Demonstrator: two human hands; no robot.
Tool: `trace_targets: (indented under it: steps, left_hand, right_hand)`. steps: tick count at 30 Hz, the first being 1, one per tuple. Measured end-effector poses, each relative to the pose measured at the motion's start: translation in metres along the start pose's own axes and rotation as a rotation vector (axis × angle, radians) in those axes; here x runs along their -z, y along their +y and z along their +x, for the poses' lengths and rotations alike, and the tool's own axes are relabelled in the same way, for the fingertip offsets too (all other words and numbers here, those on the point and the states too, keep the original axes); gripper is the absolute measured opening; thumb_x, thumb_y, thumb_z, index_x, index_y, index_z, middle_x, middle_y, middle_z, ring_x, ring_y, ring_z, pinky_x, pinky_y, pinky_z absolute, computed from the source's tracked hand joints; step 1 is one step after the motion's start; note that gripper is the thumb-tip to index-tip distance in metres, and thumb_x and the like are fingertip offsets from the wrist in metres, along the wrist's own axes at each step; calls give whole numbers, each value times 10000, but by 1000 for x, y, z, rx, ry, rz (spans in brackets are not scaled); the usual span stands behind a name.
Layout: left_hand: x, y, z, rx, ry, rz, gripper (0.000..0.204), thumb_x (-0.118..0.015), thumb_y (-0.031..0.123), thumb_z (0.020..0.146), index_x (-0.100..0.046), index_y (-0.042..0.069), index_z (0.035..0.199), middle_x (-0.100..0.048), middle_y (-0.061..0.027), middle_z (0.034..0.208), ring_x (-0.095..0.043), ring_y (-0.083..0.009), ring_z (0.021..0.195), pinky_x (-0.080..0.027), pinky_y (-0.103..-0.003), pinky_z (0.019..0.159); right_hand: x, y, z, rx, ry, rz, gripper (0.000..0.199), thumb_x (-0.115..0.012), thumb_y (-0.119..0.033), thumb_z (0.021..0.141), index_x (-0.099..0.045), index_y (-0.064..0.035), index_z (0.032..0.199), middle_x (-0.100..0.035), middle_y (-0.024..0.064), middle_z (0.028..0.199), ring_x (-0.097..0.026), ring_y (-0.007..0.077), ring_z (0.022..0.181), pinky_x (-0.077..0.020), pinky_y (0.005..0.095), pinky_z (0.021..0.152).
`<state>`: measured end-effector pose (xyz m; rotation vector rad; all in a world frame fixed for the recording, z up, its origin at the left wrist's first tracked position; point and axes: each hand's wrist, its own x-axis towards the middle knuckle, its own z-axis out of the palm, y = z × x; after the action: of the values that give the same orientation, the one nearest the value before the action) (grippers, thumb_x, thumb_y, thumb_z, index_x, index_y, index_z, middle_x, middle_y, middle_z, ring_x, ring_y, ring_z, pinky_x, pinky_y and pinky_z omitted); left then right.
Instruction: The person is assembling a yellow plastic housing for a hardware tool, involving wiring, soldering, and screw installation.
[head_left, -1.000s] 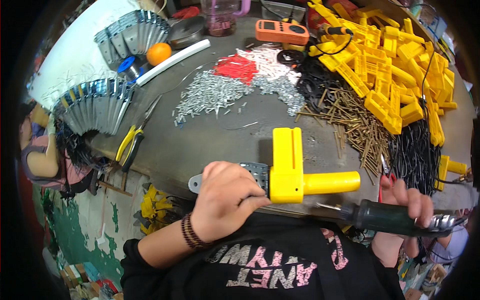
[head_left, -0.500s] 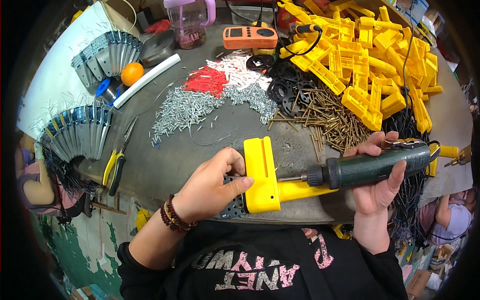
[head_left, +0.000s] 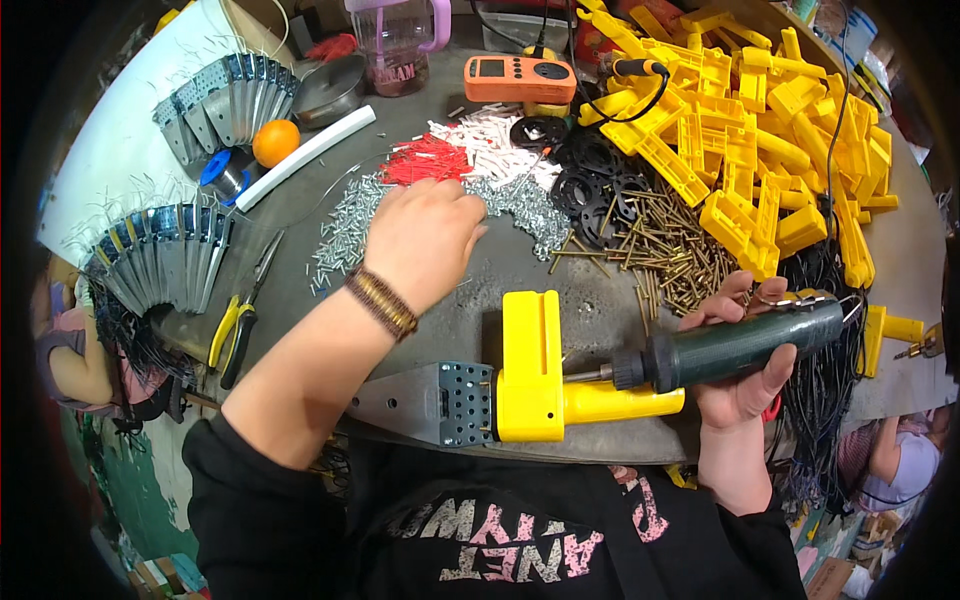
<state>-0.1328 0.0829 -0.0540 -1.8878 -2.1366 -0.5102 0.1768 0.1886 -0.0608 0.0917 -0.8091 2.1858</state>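
Observation:
My right hand holds a dark green electric screwdriver lying across the palm, its bit pointing left at a yellow plastic housing. This housing has a yellow handle on its right and a grey metal plate with holes on its left. It rests near the table's front edge, with neither hand on it. Farther back, my left hand reaches palm down to the silver screws and the red sleeves. Its fingers are curled, their tips hidden beneath the hand.
Behind lie white sleeves, small clear-silver parts, black rings and brass-coloured screws. Yellow housings heap up at right. Pliers, metal plates, a solder spool and an orange ball-like thing sit left.
My left hand has let go of the yellow housing and moved back to the small-parts piles. The right hand keeps the screwdriver by the housing. The whole view has shifted slightly.

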Motion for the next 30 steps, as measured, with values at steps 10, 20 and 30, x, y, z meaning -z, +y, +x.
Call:
trace_targets:
  steps: [10, 20, 30]
  left_hand:
    - [-15, -6, 14, -80, -42, 299, 56, -585, 127, 809, -608, 81, 831, -606, -87, 851, -617, -261, 829, -492, -389, 705]
    - [50, 57, -100, 164, -57, -704, 56, -609, 34, 855, -572, 27, 895, -625, -142, 974, -578, -328, 901, -454, -393, 826]
    - [43, 52, -109, 168, -45, -748, 98, -668, 71, 813, -581, 60, 856, -646, -105, 1012, -594, -320, 924, -467, -395, 821]
  right_hand:
    - [7, 3, 0, -17, 21, -6, 596, -792, -312, 803, -519, -294, 1332, -512, 28, 1321, -531, 150, 1088, -361, 472, 1070]
    - [-5, 2, -1, -10, -7, 2, 619, -817, -283, 784, -519, -274, 1327, -517, -15, 1194, -521, 128, 1066, -361, 435, 1055]
    - [-17, 5, -2, 5, 121, 83, 452, -796, -182, 793, -548, -196, 1171, -512, 0, 1134, -532, 141, 1035, -359, 444, 1049]
